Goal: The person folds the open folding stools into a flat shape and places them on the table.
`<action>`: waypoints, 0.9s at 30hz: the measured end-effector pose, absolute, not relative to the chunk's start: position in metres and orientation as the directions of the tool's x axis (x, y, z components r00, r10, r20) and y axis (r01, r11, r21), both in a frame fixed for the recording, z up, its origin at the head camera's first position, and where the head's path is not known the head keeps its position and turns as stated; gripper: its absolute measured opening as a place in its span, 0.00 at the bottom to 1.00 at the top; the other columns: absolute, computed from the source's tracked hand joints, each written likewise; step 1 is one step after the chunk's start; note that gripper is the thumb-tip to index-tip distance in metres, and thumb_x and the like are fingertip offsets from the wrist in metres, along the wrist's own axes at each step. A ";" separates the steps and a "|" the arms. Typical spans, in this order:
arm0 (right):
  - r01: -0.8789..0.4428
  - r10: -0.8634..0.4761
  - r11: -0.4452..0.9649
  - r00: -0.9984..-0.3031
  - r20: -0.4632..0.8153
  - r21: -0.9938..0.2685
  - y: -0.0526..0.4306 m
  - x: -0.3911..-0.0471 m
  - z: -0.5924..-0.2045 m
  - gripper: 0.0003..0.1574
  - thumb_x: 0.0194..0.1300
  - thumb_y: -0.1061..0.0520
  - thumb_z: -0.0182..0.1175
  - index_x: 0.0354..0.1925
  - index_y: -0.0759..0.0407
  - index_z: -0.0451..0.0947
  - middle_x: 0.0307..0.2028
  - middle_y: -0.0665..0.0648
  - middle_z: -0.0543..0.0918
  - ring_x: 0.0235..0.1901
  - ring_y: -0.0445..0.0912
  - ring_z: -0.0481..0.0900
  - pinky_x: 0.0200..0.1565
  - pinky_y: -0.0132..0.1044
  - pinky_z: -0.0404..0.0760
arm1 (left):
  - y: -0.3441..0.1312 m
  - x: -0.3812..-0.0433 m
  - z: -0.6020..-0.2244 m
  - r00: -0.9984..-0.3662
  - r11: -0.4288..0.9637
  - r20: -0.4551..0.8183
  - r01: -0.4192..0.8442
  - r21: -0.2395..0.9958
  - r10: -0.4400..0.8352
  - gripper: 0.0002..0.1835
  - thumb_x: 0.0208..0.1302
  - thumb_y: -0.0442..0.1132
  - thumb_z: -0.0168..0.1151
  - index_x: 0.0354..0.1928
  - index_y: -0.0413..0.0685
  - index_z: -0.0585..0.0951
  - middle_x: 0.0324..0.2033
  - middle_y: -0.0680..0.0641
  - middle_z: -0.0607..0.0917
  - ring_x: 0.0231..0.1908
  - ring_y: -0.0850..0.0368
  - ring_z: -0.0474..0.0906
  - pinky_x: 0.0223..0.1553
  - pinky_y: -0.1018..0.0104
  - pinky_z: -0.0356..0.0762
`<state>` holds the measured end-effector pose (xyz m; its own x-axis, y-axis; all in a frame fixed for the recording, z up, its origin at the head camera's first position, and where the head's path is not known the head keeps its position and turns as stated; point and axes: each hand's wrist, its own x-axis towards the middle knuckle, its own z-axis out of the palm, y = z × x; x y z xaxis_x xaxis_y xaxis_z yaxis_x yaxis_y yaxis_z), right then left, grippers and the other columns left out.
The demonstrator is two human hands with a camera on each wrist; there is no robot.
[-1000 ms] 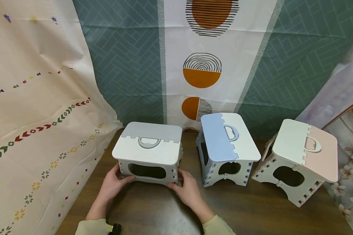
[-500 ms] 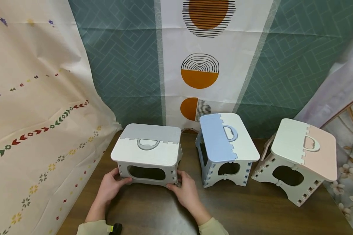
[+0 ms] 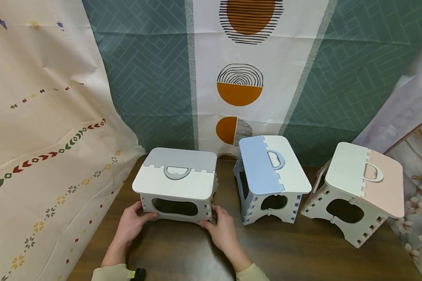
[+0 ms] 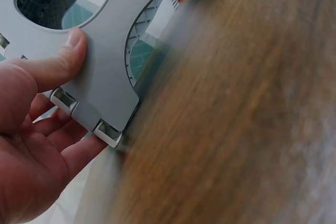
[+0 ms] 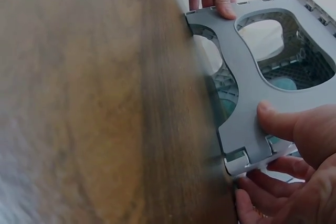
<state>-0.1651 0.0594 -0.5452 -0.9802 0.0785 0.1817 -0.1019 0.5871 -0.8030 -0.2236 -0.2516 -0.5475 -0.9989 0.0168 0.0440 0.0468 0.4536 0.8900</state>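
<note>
A grey and white folding step stool (image 3: pixel 177 183) stands unfolded on the wooden table at the left, its grey handle lying flat in the top. My left hand (image 3: pixel 132 224) grips the front left leg; in the left wrist view the thumb (image 4: pixel 68 59) lies on the grey front panel and the fingers reach behind the hinged edge. At the front right leg my right hand (image 3: pixel 222 226) holds the stool likewise, thumb (image 5: pixel 278 121) on the panel, fingers round the side. The fingertips behind the legs are partly hidden.
A blue and white folding stool (image 3: pixel 267 164) stands to the right. Farther right is a pink and pale green one (image 3: pixel 363 179), turned at an angle. Patterned cloths (image 3: pixel 151 78) hang behind and at both sides of the wooden table (image 3: pixel 183 253).
Both hands keep their hold on the grey and white stool. The head view has shifted slightly; the stools look unmoved on the table.
</note>
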 end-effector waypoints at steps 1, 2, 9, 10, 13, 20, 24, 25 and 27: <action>-0.100 0.082 0.591 -0.980 0.183 -0.800 0.059 -0.165 -0.545 0.40 0.54 0.45 0.76 0.59 0.62 0.76 0.51 0.60 0.81 0.50 0.52 0.80 0.50 0.47 0.78 | -0.252 -0.224 -0.548 -0.999 0.452 0.043 0.046 0.891 0.016 0.31 0.52 0.42 0.79 0.56 0.37 0.80 0.48 0.42 0.85 0.46 0.57 0.78 0.45 0.71 0.74; -0.104 0.083 0.597 -0.978 0.191 -0.795 0.059 -0.165 -0.545 0.41 0.53 0.45 0.76 0.60 0.63 0.75 0.52 0.61 0.81 0.51 0.53 0.80 0.52 0.48 0.77 | -0.251 -0.225 -0.548 -0.999 0.452 0.042 0.045 0.891 0.015 0.31 0.52 0.42 0.79 0.57 0.37 0.80 0.48 0.42 0.85 0.46 0.57 0.78 0.45 0.71 0.74; -0.112 0.104 0.581 -0.972 0.211 -0.806 0.057 -0.165 -0.544 0.44 0.51 0.46 0.78 0.59 0.65 0.74 0.52 0.61 0.80 0.52 0.54 0.79 0.53 0.48 0.76 | -0.245 -0.217 -0.530 -0.999 0.445 0.022 0.032 0.895 0.026 0.30 0.54 0.38 0.77 0.57 0.33 0.78 0.49 0.40 0.85 0.45 0.57 0.77 0.44 0.71 0.74; -0.116 0.103 0.577 -0.972 0.213 -0.809 0.057 -0.165 -0.544 0.43 0.51 0.46 0.78 0.59 0.65 0.74 0.51 0.61 0.80 0.52 0.53 0.79 0.53 0.48 0.77 | -0.243 -0.214 -0.523 -0.999 0.445 0.018 0.029 0.895 0.028 0.29 0.54 0.37 0.77 0.57 0.32 0.78 0.48 0.40 0.85 0.45 0.56 0.78 0.44 0.70 0.74; -0.128 0.096 0.557 -0.971 0.217 -0.821 0.057 -0.165 -0.544 0.41 0.51 0.48 0.78 0.57 0.65 0.75 0.49 0.59 0.81 0.50 0.53 0.80 0.51 0.47 0.77 | -0.238 -0.207 -0.510 -0.999 0.442 0.011 0.023 0.897 0.032 0.29 0.55 0.35 0.76 0.56 0.30 0.78 0.48 0.38 0.85 0.45 0.54 0.78 0.43 0.70 0.74; -0.139 0.080 0.523 -0.974 0.210 -0.841 0.057 -0.165 -0.545 0.38 0.52 0.50 0.77 0.57 0.63 0.75 0.49 0.58 0.80 0.48 0.50 0.82 0.50 0.45 0.79 | -0.239 -0.209 -0.513 -1.000 0.405 0.017 0.026 0.914 0.025 0.27 0.54 0.34 0.76 0.56 0.31 0.79 0.47 0.39 0.85 0.43 0.57 0.78 0.42 0.70 0.75; -0.143 0.074 0.522 -0.975 0.212 -0.841 0.056 -0.164 -0.546 0.37 0.54 0.52 0.76 0.58 0.63 0.75 0.50 0.58 0.80 0.48 0.49 0.82 0.50 0.45 0.79 | -0.236 -0.206 -0.509 -0.999 0.410 0.028 0.036 0.912 0.026 0.25 0.54 0.32 0.76 0.54 0.30 0.80 0.45 0.39 0.86 0.42 0.57 0.78 0.42 0.69 0.75; -0.144 0.072 0.522 -0.975 0.212 -0.840 0.056 -0.164 -0.546 0.36 0.54 0.52 0.76 0.58 0.63 0.75 0.50 0.58 0.80 0.48 0.49 0.82 0.50 0.45 0.79 | -0.236 -0.206 -0.509 -0.999 0.414 0.027 0.036 0.910 0.026 0.25 0.55 0.32 0.75 0.54 0.30 0.80 0.45 0.39 0.86 0.42 0.57 0.78 0.42 0.69 0.75; -0.146 0.068 0.524 -0.975 0.212 -0.839 0.056 -0.165 -0.546 0.35 0.55 0.52 0.75 0.58 0.62 0.75 0.51 0.58 0.80 0.49 0.49 0.82 0.51 0.45 0.78 | -0.235 -0.205 -0.507 -0.999 0.426 0.025 0.033 0.904 0.023 0.25 0.55 0.32 0.75 0.54 0.31 0.80 0.45 0.40 0.86 0.43 0.57 0.78 0.42 0.69 0.75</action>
